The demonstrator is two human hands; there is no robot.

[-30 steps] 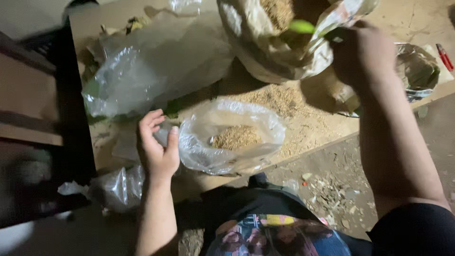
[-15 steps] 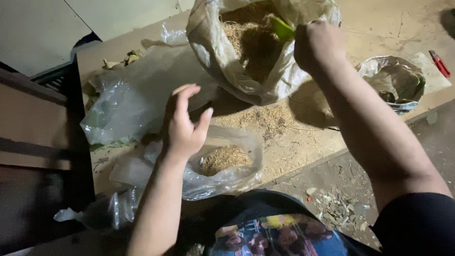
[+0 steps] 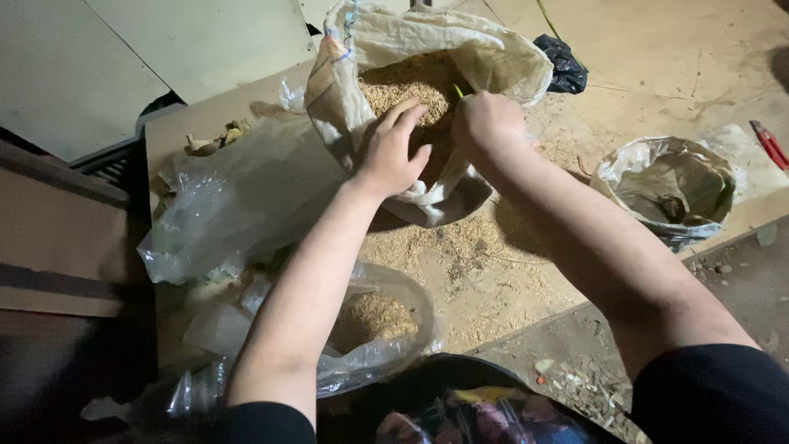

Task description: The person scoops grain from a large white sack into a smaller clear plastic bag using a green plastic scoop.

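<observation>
So, here's the rundown:

Sack: big woven sack (image 3: 345, 66) sits open-mouthed on the wooden surface (image 3: 657, 66), full of tan sawdust-like stuff (image 3: 407, 86).

Left hand: left hand (image 3: 393, 152) rests on the sack's near rim, fingers spread and flat over the fill, grip loose and not clamped on anything.

Right hand: right hand (image 3: 486, 123) is curled into a fist just inside the sack mouth, right beside the left. A sliver of something green (image 3: 459, 92) pokes out above it; probably a scoop, but it's mostly hidden so can't say for sure.

Small bag: clear plastic bag (image 3: 386, 329) lies open near the front edge of the surface, under the left forearm, with a small heap of the same tan stuff in it.

Spill: loose tan bits (image 3: 460, 247) scattered on the surface between the sack and the small bag.

Other stuff: crumpled clear plastic sheet (image 3: 230, 205) to the left, a lined round container (image 3: 670, 189) to the right, a red tool (image 3: 768, 144) at the far right edge, a black bag (image 3: 563, 62) behind the sack.
</observation>
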